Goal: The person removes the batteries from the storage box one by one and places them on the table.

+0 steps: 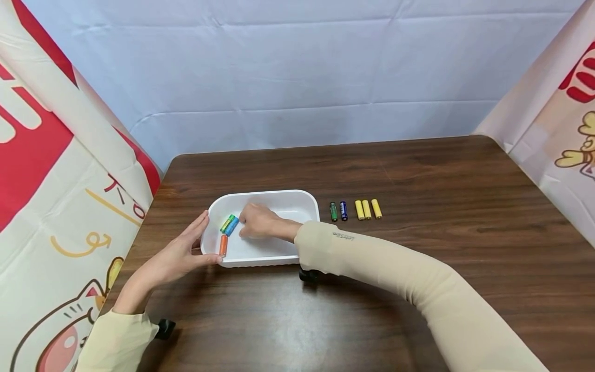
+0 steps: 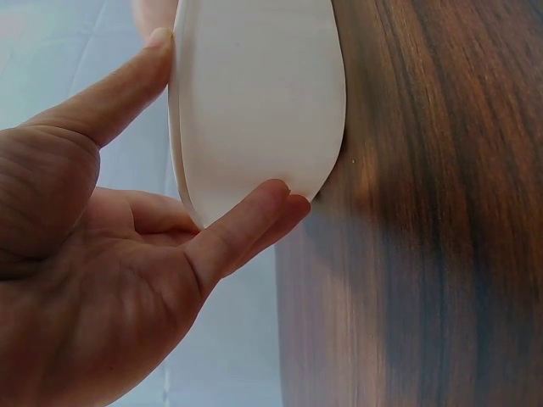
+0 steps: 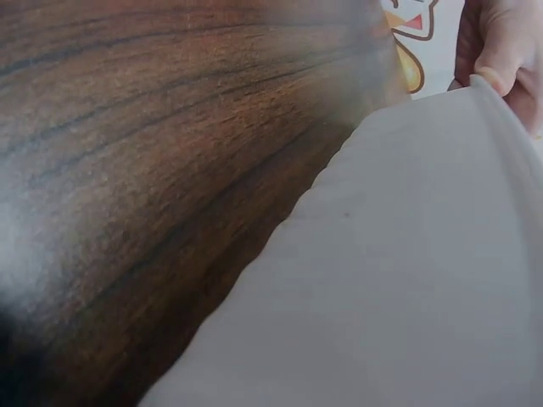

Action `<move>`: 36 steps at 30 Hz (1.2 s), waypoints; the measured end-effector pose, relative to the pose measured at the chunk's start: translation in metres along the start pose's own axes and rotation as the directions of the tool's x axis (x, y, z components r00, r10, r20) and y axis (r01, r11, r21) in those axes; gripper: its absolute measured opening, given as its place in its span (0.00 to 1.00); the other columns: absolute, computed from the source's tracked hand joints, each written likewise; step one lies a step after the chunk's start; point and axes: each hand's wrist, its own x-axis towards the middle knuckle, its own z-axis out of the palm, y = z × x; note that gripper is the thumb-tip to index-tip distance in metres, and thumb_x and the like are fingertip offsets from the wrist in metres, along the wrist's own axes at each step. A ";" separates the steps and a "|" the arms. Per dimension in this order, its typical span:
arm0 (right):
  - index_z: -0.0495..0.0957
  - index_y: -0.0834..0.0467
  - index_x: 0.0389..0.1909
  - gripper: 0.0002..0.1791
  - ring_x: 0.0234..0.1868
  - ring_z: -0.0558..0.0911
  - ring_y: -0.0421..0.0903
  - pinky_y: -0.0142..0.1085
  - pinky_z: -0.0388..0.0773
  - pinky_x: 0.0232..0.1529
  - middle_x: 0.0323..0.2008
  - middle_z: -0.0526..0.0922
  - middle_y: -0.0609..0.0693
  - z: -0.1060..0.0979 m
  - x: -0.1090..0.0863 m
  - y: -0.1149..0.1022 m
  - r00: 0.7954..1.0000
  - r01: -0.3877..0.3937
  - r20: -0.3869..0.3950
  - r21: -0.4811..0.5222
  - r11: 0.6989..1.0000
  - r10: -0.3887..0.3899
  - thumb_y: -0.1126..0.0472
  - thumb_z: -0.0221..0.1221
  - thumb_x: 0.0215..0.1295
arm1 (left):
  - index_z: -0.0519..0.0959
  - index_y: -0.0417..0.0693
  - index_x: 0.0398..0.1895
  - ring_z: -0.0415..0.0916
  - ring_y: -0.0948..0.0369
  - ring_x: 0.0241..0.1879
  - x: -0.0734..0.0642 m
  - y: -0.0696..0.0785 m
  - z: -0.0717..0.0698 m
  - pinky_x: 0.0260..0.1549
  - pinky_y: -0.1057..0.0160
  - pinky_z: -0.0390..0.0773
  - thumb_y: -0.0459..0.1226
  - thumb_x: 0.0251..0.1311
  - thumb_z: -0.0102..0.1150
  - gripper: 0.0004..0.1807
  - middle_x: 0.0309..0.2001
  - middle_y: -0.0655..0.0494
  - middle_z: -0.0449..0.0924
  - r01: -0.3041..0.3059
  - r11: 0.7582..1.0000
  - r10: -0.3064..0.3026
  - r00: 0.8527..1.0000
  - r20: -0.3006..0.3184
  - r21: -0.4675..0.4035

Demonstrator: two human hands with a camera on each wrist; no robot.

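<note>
A white plastic tray point(image 1: 260, 262) sits on the brown table. My left hand point(image 1: 178, 258) holds its left end, thumb at the near corner and fingers along the end wall; in the left wrist view the fingertips press against the tray point(image 2: 254, 102). Down inside the tray is my right hand point(image 1: 257, 221), its fingers bent and pointing down beside a blue battery point(image 1: 233, 226). I cannot tell whether those fingers hold anything. A green battery point(image 1: 227, 222) lies alongside the blue one, and an orange battery point(image 1: 223, 246) is nearer the front left corner.
Right of the tray, a dark green battery point(image 1: 333, 212), a dark blue battery point(image 1: 343, 211) and three yellow batteries point(image 1: 366, 210) form a row on the wood-grain table point(image 1: 441, 206). A pale cloth point(image 1: 302, 72) hangs behind the table, with printed sheets on both sides.
</note>
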 end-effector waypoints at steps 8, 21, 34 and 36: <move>0.61 0.53 0.10 0.24 0.16 0.60 0.39 0.27 0.55 0.14 0.12 0.59 0.44 0.004 0.008 -0.004 0.998 -0.041 -0.046 -0.006 0.999 0.041 0.57 0.66 0.53 | 0.44 0.39 0.72 0.57 0.50 0.63 0.001 -0.001 0.000 0.54 0.50 0.67 0.54 0.48 0.66 0.57 0.73 0.47 0.36 0.000 1.000 0.000 1.000 -0.004 0.023; 0.73 0.52 0.15 0.20 0.26 0.68 0.40 0.29 0.65 0.19 0.23 0.71 0.46 0.015 0.013 -0.009 0.993 -0.056 -0.112 -0.142 0.988 0.040 0.43 0.67 0.50 | 0.44 0.39 0.72 0.58 0.49 0.62 0.001 -0.002 0.001 0.52 0.52 0.70 0.51 0.49 0.66 0.55 0.73 0.47 0.36 -0.011 1.000 0.011 1.000 -0.002 -0.024; 0.73 0.53 0.17 0.25 0.26 0.69 0.41 0.30 0.65 0.18 0.24 0.70 0.46 0.022 0.013 -0.010 0.984 -0.050 -0.177 -0.220 0.974 0.011 0.36 0.66 0.46 | 0.45 0.38 0.72 0.62 0.50 0.60 0.000 -0.002 0.001 0.54 0.51 0.68 0.52 0.51 0.65 0.54 0.73 0.47 0.37 -0.012 1.000 0.012 1.000 -0.008 0.012; 0.73 0.53 0.17 0.25 0.26 0.69 0.41 0.30 0.65 0.18 0.24 0.70 0.46 0.023 0.014 -0.010 0.982 -0.049 -0.187 -0.230 0.972 0.005 0.35 0.66 0.46 | 0.45 0.38 0.72 0.62 0.50 0.60 0.000 -0.002 0.001 0.53 0.51 0.69 0.52 0.51 0.65 0.54 0.73 0.47 0.37 -0.013 1.000 0.014 1.000 -0.006 0.011</move>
